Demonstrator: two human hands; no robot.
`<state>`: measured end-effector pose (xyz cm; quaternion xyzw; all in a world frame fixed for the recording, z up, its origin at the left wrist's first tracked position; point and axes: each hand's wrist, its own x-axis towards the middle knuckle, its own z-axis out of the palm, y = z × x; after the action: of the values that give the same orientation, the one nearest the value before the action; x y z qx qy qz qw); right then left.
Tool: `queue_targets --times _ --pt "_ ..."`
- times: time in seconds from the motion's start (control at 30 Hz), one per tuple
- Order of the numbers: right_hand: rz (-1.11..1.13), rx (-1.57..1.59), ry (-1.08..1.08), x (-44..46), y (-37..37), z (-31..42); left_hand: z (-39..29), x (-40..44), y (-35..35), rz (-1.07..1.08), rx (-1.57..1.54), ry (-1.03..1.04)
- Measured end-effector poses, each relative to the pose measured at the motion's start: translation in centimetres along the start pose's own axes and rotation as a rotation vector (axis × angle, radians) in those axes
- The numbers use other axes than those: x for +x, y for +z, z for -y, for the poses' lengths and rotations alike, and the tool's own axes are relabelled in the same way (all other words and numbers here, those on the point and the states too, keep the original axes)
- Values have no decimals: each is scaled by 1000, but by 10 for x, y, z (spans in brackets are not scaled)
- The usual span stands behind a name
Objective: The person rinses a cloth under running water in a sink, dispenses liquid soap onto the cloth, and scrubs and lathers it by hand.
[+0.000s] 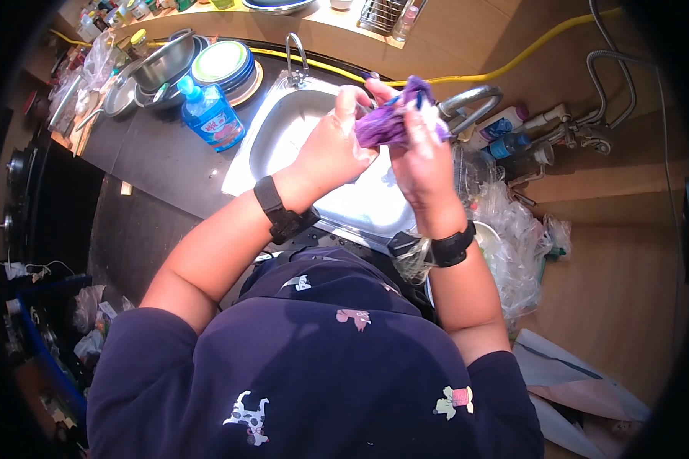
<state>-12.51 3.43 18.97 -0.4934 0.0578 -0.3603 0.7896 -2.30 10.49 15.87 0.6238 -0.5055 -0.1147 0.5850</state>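
A bunched purple cloth (pixel 383 127) is held up over the metal sink (pixel 283 126), between my two hands. My left hand (pixel 335 141) grips its left end, with the fingers bent round it. On the right side, my right hand (pixel 423 157) holds the other part, fingers wrapped about the cloth near the curved faucet (pixel 475 97). Part of the cloth shows whitish in bright light. Both wrists wear black bands. A smaller tap (pixel 297 57) stands at the sink's back left.
Left of the sink stand a blue soap bottle (pixel 216 122), stacked plates (pixel 220 63) and a metal basin (pixel 164 63). Clear plastic bags (pixel 505 252) and bottles (pixel 505 126) lie to the right. A yellow hose (pixel 505 67) runs along the back.
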Motion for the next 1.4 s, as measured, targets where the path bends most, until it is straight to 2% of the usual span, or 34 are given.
queue_targets --times 0.03,0.13,0.33,0.37,0.4,0.5,0.6,0.7,0.8,1.1,1.3,1.4 --pt "1 65 46 2 -5 5 -4 1 -5 107 62 -12" --pt "-15 392 118 7 -14 3 -6 4 -5 142 29 57" --pt "-270 363 173 10 -9 1 -2 5 1 189 115 60" --pt "-194 318 220 12 -26 -4 -1 5 3 177 86 36" --pt "-234 313 198 14 -28 -8 -1 4 4 165 58 12" --pt "-324 298 161 15 -24 -17 9 5 6 174 210 132" --pt "-414 236 197 17 -25 -19 14 5 9 261 215 7" --pt "-372 250 197 17 -29 -23 22 4 10 297 227 77" --pt "-439 234 208 19 -24 -20 23 5 9 373 310 21" --pt "-472 222 212 18 -28 -23 21 5 11 404 348 -29" --pt "-483 210 191 18 -32 -26 18 5 11 428 359 -22" --pt "-559 191 204 16 -27 -23 23 4 14 455 395 28"
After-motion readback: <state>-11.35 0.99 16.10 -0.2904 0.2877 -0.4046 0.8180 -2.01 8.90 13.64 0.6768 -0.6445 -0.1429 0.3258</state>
